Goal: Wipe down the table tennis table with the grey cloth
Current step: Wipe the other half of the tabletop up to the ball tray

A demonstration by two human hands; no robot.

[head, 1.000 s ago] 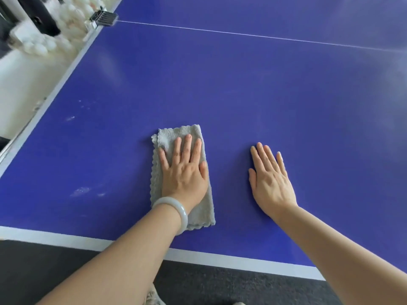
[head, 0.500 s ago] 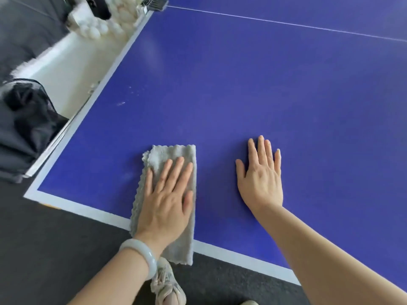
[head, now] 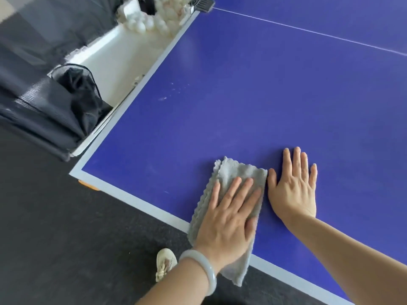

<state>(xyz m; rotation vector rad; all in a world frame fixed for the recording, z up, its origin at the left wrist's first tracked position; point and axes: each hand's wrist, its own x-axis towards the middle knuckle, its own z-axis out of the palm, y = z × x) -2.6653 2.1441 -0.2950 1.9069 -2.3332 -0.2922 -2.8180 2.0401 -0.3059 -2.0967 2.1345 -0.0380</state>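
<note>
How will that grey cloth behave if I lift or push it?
Probably floppy: the folded grey fleecy cloth droops past the white edge of the blue table tennis table. Likely light and crumple-prone, since its far corner looks rumpled. It should slide smoothly while the flat left hand presses it.
</note>
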